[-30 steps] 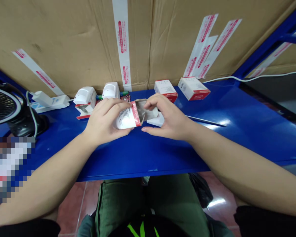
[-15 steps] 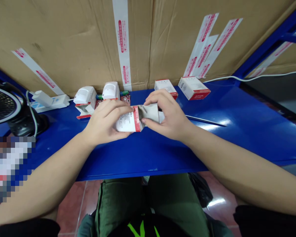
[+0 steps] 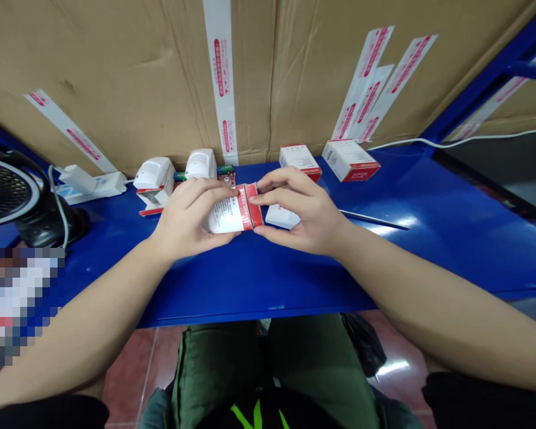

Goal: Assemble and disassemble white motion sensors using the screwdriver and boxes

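My left hand (image 3: 183,215) is wrapped round a small white and red cardboard box (image 3: 227,215) held above the blue table. Its printed side faces up, and its red right end is folded over. On that end rest the fingertips and thumb of my right hand (image 3: 310,211), gripping the box from the right. Under my right hand's fingers a white plastic piece (image 3: 280,217) lies on the table, partly hidden. Behind my left hand, two white motion detectors (image 3: 152,173) sit on opened boxes, with green batteries (image 3: 226,170) near them.
Two more white and red boxes (image 3: 352,159) stand at the back, against the cardboard wall (image 3: 250,77). A thin metal rod (image 3: 377,220) lies right of my right hand. At the left are a power strip (image 3: 93,186) and a black fan (image 3: 9,187). The blue table's front edge (image 3: 259,316) is near me.
The box's right end, open with its flap raised before, is now folded over. My right hand's fingers have shifted onto that end, and more of the white piece beneath shows.
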`<state>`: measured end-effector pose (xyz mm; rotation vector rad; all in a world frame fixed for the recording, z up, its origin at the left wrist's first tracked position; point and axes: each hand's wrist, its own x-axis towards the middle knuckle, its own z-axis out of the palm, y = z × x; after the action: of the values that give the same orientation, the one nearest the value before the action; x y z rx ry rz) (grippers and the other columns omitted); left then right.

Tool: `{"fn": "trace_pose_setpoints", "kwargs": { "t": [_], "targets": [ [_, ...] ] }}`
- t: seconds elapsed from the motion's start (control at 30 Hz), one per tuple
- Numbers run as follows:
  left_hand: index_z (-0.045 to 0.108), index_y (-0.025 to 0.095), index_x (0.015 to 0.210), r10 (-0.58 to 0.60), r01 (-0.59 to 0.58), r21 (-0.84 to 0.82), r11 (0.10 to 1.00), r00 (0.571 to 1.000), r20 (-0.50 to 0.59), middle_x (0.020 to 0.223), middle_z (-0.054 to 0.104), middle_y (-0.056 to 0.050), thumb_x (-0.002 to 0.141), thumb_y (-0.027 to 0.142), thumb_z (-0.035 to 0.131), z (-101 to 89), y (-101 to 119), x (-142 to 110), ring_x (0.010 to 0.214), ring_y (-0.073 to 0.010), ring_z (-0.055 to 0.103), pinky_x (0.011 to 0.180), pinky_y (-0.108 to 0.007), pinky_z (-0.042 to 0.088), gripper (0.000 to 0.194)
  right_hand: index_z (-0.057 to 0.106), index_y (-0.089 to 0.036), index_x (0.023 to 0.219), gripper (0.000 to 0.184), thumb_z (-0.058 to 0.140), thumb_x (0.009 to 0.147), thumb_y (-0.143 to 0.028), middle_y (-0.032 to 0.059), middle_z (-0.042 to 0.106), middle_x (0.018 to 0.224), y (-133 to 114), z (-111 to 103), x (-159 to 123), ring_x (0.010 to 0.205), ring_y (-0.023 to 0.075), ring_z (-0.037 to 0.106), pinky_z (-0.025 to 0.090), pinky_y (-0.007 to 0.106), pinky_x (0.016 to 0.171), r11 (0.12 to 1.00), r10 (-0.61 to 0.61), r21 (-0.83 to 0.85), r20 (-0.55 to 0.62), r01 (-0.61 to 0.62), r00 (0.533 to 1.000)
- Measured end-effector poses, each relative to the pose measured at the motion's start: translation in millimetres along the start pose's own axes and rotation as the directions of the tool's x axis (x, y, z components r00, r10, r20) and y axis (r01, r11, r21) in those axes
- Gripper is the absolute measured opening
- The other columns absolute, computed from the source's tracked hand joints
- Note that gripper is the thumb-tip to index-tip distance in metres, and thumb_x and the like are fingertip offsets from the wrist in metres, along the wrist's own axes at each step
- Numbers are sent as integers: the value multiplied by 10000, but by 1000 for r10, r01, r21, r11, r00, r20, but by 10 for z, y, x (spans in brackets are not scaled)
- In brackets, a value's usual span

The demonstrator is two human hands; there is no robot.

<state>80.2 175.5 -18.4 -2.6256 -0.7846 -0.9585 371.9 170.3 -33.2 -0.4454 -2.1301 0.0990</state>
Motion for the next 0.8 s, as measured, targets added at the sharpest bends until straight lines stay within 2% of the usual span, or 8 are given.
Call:
{"fn": "trace_pose_setpoints", "kwargs": {
  "t": [0.13, 0.2, 0.3, 0.4, 0.53, 0.67, 0.73, 0.8],
  "targets": [
    [684, 249, 1423, 57, -58, -24, 998, 998, -25, 1330, 803, -130, 992, 576, 818, 1, -1, 11, 1195, -329, 770, 995, -473, 604, 557, 720, -279, 1196, 337, 890, 949, -433, 156, 697, 1458, 16, -21, -10, 1406, 357, 682, 608, 601, 1148, 1000, 24, 7, 31, -25, 999],
    [679, 247, 1432, 95, -97, -46, 994, 995, -32, 1345, 808, -133, 1012, 566, 805, 6, -4, 15, 1216, -328, 775, 1011, -469, 601, 542, 689, -269, 1209, 397, 914, 928, -436, 162, 705, 1476, 32, -38, -4, 1418, 360, 682, 599, 597, 1171, 999, 20, 40, 58, -22, 998],
    [668, 250, 1450, 129, -129, -84, 988, 992, -12, 1368, 813, -136, 1051, 575, 751, 13, -19, 9, 1258, -328, 777, 1048, -473, 585, 522, 669, -278, 1325, 436, 879, 953, -368, 120, 742, 1367, 71, -69, 2, 1314, 316, 719, 618, 544, 1137, 996, -5, 87, 121, -5, 993],
    [670, 253, 1458, 94, -89, -104, 991, 994, 47, 1399, 810, -145, 1051, 620, 738, 20, -54, -8, 1301, -342, 766, 1106, -507, 560, 552, 697, -306, 1443, 500, 853, 972, -365, 106, 681, 1345, 99, -84, -14, 1229, 284, 700, 642, 497, 1066, 998, -8, 62, 225, -6, 974],
    [691, 253, 1443, 74, -49, -154, 987, 984, 164, 1424, 801, -155, 1035, 675, 758, 45, -112, -28, 1329, -343, 759, 1147, -524, 561, 591, 762, -271, 1423, 501, 879, 956, -411, 124, 597, 1318, 71, -30, -55, 1134, 277, 675, 656, 497, 1009, 998, 69, -17, 347, -68, 935],
    [667, 231, 1460, 150, -103, -276, 956, 977, 155, 1414, 798, -163, 1027, 619, 810, 81, -127, -25, 1309, -318, 777, 1128, -482, 613, 599, 761, -209, 1374, 573, 965, 870, -388, 208, 592, 1505, 13, 8, -51, 1357, 385, 636, 608, 601, 1126, 999, 49, -42, 391, -35, 919],
    [653, 214, 1462, 154, -103, -338, 935, 980, 128, 1383, 805, -161, 1020, 611, 824, 89, -120, -22, 1270, -301, 796, 1104, -448, 639, 618, 749, -203, 1386, 514, 924, 912, -295, 218, 625, 1533, 1, -17, -30, 1384, 386, 637, 593, 598, 1146, 999, 4, -48, 412, 17, 911],
    [648, 204, 1456, 144, -89, -382, 920, 982, 118, 1360, 811, -159, 1014, 619, 829, 85, -118, -22, 1236, -291, 811, 1081, -423, 655, 632, 756, -209, 1370, 378, 828, 1001, -247, 194, 693, 1456, -6, -52, -9, 1291, 335, 686, 606, 540, 1104, 996, -35, -63, 410, 66, 912]
  ]
}}
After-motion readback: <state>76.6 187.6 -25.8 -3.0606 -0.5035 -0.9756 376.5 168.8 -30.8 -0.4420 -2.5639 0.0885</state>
